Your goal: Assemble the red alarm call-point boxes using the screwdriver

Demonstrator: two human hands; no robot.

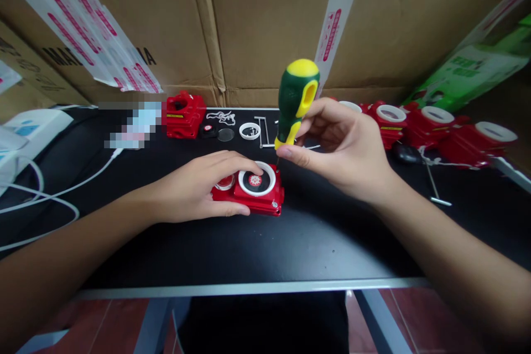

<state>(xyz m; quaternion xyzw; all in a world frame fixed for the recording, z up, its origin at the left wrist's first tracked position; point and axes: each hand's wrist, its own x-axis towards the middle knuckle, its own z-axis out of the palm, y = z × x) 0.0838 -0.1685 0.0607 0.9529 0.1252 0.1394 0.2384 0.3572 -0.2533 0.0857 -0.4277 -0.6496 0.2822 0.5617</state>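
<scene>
Red toy housing (253,191): white ring, black dial; mid-counter (290,243), bare surface between it and the front edge. Left hand (199,188) grip pressed flat on housing. Right hand (344,149) grip clamped on green-yellow screwdriver (296,99), upright at housing's right corner.

I'm seeing a green screwdriver (297,100) showing a yellow cap and collar. The toy body (254,191) is showing red, its ring white, against the black worktop (265,243).

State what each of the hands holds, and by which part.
Right hand: screwdriver, by its handle's lower end. Left hand: presses the red casing from its left side.
</scene>
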